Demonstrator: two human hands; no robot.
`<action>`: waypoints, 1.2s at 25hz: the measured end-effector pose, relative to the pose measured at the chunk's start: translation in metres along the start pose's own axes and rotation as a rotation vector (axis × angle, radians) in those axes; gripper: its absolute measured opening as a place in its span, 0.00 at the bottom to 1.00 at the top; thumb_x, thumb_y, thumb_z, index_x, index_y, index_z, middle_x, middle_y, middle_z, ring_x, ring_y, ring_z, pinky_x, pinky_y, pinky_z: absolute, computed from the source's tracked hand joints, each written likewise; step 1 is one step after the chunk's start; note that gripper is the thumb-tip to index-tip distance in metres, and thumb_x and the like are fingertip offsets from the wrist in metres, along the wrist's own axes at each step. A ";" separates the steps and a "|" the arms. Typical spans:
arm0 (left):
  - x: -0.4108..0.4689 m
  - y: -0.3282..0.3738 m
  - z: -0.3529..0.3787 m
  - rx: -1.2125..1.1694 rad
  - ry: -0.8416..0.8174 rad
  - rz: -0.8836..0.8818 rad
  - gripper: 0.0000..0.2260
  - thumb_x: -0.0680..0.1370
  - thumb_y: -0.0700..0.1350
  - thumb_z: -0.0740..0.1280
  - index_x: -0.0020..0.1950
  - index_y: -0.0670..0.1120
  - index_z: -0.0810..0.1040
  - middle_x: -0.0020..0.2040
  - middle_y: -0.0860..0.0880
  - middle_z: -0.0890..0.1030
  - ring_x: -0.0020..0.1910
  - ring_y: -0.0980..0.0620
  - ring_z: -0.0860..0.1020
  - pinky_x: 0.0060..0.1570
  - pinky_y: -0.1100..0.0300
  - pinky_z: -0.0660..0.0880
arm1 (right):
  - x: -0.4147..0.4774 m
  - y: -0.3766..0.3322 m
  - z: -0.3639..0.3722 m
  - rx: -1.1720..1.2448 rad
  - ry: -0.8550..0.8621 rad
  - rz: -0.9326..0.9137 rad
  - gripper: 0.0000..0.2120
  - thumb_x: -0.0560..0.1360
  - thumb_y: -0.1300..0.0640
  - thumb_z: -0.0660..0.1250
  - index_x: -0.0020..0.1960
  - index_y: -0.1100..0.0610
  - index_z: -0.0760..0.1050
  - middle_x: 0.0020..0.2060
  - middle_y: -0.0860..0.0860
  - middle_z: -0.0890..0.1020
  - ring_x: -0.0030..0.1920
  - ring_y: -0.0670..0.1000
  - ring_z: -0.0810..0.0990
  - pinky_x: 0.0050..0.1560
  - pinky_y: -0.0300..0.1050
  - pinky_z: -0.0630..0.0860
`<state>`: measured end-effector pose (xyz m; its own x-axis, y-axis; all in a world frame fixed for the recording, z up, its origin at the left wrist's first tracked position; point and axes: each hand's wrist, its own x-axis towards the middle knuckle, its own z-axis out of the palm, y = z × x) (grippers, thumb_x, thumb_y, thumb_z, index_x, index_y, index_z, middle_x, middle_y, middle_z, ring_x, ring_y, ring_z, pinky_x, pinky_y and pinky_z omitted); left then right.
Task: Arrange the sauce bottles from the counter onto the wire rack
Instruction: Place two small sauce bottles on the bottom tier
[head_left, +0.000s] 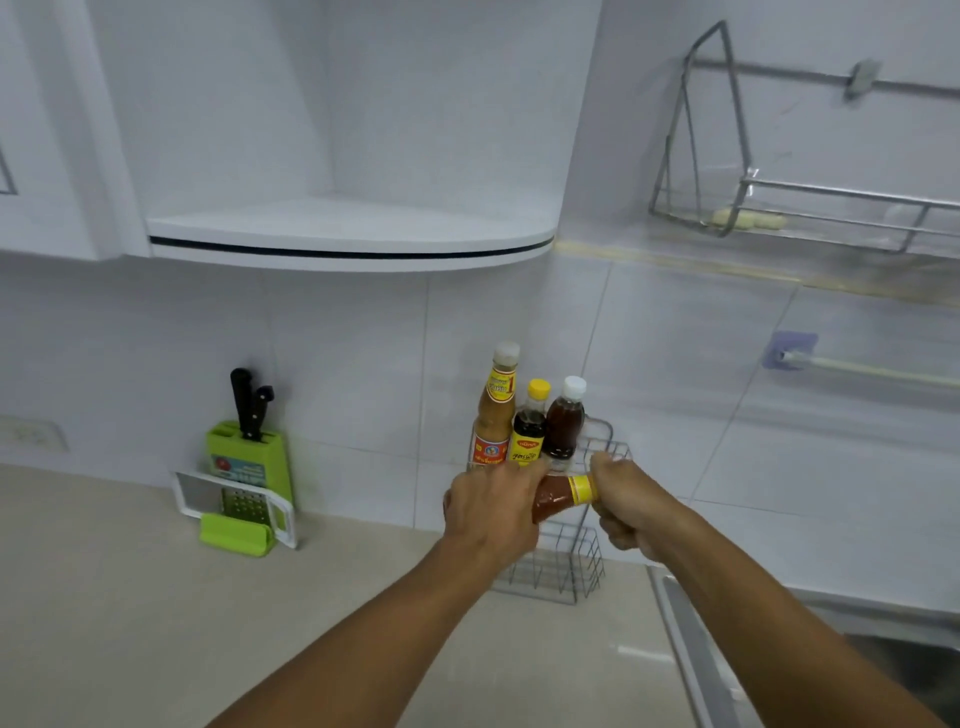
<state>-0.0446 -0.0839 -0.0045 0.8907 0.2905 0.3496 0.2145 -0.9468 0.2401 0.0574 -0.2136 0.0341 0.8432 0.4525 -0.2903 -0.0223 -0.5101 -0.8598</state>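
I see both hands meeting on one red sauce bottle lying sideways just in front of the wire rack. My left hand wraps the bottle's body, fingers curled over it; my right hand is fisted tight around the neck end at 3 o'clock of the left, with a yellow band showing between the two. Cap hidden inside the right fist. The rack is thin grey metal wire, two tiers, standing on the pale matte bench against glossy white wall tiles. On its top tier, at 12 o'clock of the hands, three bottles stand upright and touching: a tall tan sauce bottle with clear cap and red-yellow label, a short dark bottle with yellow cap and yellow label bearing a red logo, and a dark brown bottle with white cap. Label writing too blurred to read. At 9 o'clock, well apart, a green plastic knife block holds black-handled knives, a white-framed grater leaning against it.
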 end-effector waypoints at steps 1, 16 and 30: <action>0.002 0.001 0.008 0.047 0.065 0.020 0.20 0.69 0.48 0.72 0.57 0.56 0.69 0.49 0.49 0.82 0.47 0.42 0.82 0.46 0.46 0.81 | 0.002 0.006 -0.001 0.143 -0.054 0.058 0.16 0.84 0.50 0.52 0.42 0.57 0.67 0.25 0.50 0.61 0.22 0.48 0.56 0.23 0.37 0.56; 0.025 -0.076 0.102 -0.370 -0.678 -0.487 0.16 0.77 0.43 0.64 0.63 0.40 0.77 0.61 0.39 0.80 0.58 0.41 0.79 0.51 0.57 0.74 | 0.068 0.111 0.048 0.138 0.156 -0.263 0.16 0.69 0.55 0.82 0.55 0.49 0.85 0.48 0.55 0.89 0.41 0.56 0.90 0.48 0.57 0.87; 0.034 -0.101 0.173 -0.652 -0.469 -0.746 0.21 0.78 0.42 0.63 0.71 0.45 0.70 0.67 0.41 0.77 0.64 0.39 0.76 0.61 0.54 0.74 | 0.164 0.139 0.104 -0.239 0.098 -0.309 0.13 0.72 0.52 0.79 0.51 0.53 0.78 0.42 0.50 0.83 0.43 0.51 0.82 0.41 0.40 0.75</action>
<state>0.0328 -0.0021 -0.1735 0.7186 0.5477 -0.4285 0.6328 -0.2597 0.7294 0.1367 -0.1340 -0.1770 0.8381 0.5452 0.0186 0.3563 -0.5214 -0.7754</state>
